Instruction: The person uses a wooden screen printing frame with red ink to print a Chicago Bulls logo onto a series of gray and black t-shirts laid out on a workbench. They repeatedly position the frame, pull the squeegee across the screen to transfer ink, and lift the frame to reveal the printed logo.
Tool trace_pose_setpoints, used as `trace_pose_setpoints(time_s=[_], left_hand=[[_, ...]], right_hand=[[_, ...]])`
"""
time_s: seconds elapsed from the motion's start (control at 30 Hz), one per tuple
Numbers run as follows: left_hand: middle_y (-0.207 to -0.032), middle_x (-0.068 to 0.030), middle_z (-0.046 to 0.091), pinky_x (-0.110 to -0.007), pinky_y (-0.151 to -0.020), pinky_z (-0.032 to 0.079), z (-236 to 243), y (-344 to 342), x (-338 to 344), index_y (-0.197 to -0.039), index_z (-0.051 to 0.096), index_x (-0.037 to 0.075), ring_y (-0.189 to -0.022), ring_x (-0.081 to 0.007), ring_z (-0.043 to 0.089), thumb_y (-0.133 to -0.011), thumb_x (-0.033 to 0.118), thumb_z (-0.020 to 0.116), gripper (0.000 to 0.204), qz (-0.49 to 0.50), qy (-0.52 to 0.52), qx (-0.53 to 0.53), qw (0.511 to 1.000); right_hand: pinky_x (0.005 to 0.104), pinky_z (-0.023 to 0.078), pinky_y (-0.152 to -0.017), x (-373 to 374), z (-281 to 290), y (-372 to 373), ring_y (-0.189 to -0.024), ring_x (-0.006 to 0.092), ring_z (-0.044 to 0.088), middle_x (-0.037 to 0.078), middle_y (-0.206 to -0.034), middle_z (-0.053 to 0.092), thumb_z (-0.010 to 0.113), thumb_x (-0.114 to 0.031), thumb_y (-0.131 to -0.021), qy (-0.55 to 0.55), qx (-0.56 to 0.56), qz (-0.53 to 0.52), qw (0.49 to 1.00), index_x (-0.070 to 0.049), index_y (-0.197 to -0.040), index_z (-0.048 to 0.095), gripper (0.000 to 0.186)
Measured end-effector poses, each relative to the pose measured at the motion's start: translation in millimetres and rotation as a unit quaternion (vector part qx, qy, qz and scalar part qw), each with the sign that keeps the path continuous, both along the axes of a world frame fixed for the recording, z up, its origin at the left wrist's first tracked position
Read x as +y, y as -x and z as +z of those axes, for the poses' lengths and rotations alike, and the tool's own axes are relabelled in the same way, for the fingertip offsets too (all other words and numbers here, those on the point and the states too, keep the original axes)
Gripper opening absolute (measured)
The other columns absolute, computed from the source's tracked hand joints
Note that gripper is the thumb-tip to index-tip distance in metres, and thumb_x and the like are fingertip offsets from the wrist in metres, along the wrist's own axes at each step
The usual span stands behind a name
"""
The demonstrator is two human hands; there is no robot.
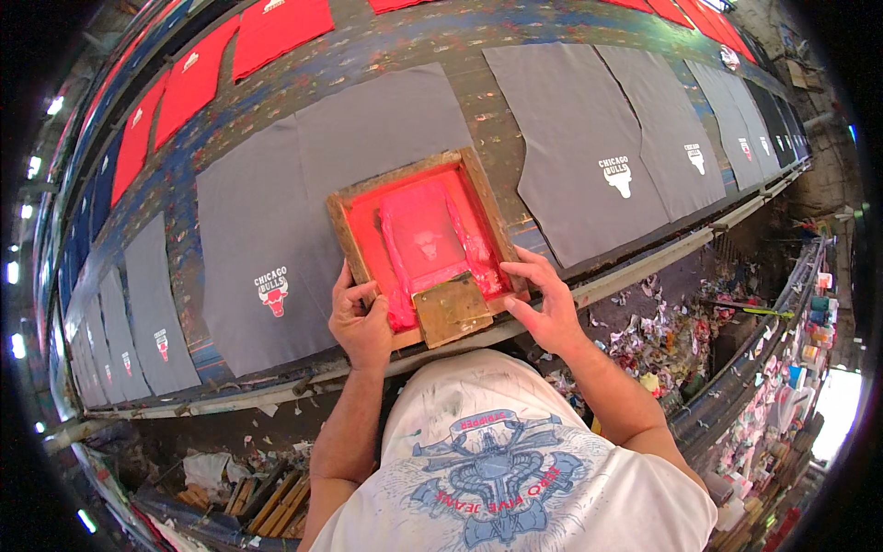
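The left hand [361, 322] and right hand [544, 299] grip 1 wooden frame [488, 198] by its lower corners, at the table's [483, 115] near edge. Bare tabletop lies right — the block [452, 310] hides some frame; far red cloths [283, 41] are cut off.

A long, paint-flecked table [395, 53] is stretching sideways — scraps [635, 342] are littering the floor [679, 287] — white lights [13, 272] are glowing at left.
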State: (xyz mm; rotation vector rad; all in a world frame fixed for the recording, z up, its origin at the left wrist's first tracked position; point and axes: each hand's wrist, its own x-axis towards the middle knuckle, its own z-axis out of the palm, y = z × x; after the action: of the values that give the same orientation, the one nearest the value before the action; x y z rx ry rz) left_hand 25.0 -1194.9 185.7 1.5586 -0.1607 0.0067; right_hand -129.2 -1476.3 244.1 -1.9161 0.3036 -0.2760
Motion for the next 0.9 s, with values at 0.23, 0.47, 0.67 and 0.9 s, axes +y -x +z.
trace_pose_setpoints(time_s=[0.23, 0.47, 0.67, 0.9], left_hand=[[-0.177, -0.0253, 0.053, -0.025, -0.095, 0.058, -1.0, 1.5, -4.5, -0.11, 0.072, 0.002, -0.118, -0.0087, 0.071, -0.095, -0.02, 0.075, 0.026, 0.01, 0.02, 0.011, 1.0], [-0.178, -0.0251, 0.053, -0.024, -0.09, 0.057, -5.3, 1.6, -6.1, -0.109, 0.072, 0.001, -0.11, -0.0057, 0.071, -0.096, -0.019, 0.076, 0.024, -0.002, 0.049, 0.014, 0.999], [-0.178, -0.0257, 0.053, -0.025, -0.091, 0.059, -7.5, 2.6, -2.9, -0.107, 0.073, 0.001, -0.113, -0.0078, 0.072, -0.096, -0.019, 0.074, 0.023, -0.005, 0.049, 0.028, 0.998], [-0.178, -0.0288, 0.051, -0.03, -0.103, 0.061, -9.5, 2.4, -2.4, -0.107, 0.072, -0.001, -0.137, -0.021, 0.072, -0.096, -0.019, 0.073, 0.02, -0.003, 0.045, 0.034, 0.998]], right_hand=[[0.0495, 0.039, -0.133, -1.4, -1.2, 1.4, -0.159, 0.0363, 0.054, 0.025, -0.171, 0.057, 0.084, -0.011, -0.094, 0.003, 0.019, -0.002, 1.0, -0.005, -0.15, 0.074, 0.057], [0.0493, 0.039, -0.134, -6.1, 2.3, 2.0, -0.159, 0.0367, 0.054, 0.025, -0.171, 0.057, 0.083, -0.011, -0.095, 0.005, 0.028, 0.002, 1.0, -0.006, -0.152, 0.073, 0.059], [0.0535, 0.045, -0.128, 4.7, 19.5, -0.1, -0.155, 0.0438, 0.055, 0.027, -0.168, 0.058, 0.088, -0.009, -0.091, 0.173, -0.013, 0.001, 0.985, -0.007, -0.151, 0.072, 0.062], [0.0541, 0.057, -0.113, 28.5, 33.7, -10.8, -0.139, 0.0379, 0.067, 0.015, -0.151, 0.071, 0.087, -0.017, -0.085, 0.325, -0.101, 0.183, 0.922, -0.01, -0.136, 0.079, 0.052]])
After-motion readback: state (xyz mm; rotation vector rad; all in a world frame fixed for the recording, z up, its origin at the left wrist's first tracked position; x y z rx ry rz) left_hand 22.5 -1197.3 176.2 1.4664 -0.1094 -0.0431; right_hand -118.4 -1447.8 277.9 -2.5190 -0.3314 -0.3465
